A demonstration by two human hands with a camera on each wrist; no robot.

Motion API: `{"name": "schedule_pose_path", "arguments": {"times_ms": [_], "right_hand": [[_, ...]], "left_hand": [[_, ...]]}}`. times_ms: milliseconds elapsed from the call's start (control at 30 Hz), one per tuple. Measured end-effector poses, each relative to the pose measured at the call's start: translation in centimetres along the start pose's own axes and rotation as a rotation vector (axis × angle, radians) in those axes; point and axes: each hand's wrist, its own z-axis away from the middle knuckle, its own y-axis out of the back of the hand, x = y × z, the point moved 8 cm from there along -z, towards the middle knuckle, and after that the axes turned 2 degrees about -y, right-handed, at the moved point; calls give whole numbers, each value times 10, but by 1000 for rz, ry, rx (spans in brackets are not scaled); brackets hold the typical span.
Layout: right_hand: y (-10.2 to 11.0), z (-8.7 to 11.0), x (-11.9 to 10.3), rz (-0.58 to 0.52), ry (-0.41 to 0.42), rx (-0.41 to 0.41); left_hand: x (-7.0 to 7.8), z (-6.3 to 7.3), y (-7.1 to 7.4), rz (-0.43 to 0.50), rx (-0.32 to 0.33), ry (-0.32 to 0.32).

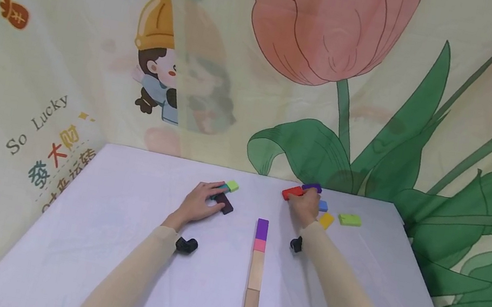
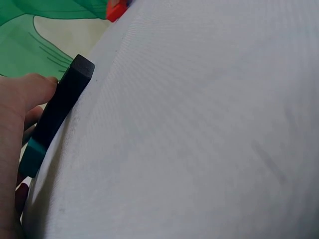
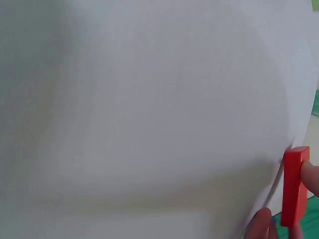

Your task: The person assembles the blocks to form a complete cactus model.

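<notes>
My left hand [image 1: 196,204] is at the back left of the white table, its thumb against a black block [image 1: 224,204] and its fingers on the far side. In the left wrist view the black block [image 2: 65,102] lies between thumb and fingers, with a teal block [image 2: 32,157] at its lower end. A lime block [image 1: 232,185] sits just beyond those fingertips. At the back right, my right hand [image 1: 304,206] grips a red block [image 1: 292,192]; the right wrist view shows fingertips on this red block [image 3: 293,186]. Behind the right hand is a purple block [image 1: 312,187].
A straight row runs toward me along the table's middle: a purple block [image 1: 262,229], a pink block [image 1: 260,245] and two wooden blocks [image 1: 257,271]. Right of my right hand lie a blue block [image 1: 323,206], a yellow block [image 1: 326,221] and a green block [image 1: 350,220].
</notes>
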Motion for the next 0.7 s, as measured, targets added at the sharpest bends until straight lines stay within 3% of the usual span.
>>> {"name": "schedule_pose_path", "arguments": {"times_ms": [200, 267, 333, 533, 700], "right_hand": [[-3, 2, -24, -96, 213, 71], [-3, 4, -31, -135, 261, 62], [-6, 5, -36, -163, 277, 3], [-23, 14, -42, -162, 241, -279], [-30, 21, -37, -105, 227, -367]], "left_hand": [[-1, 0, 1, 19, 0, -1], [-1, 0, 0, 15, -6, -1], [0, -1, 0, 7, -2, -5], [0, 1, 1, 10, 11, -12], [0, 1, 0, 7, 10, -15]]}}
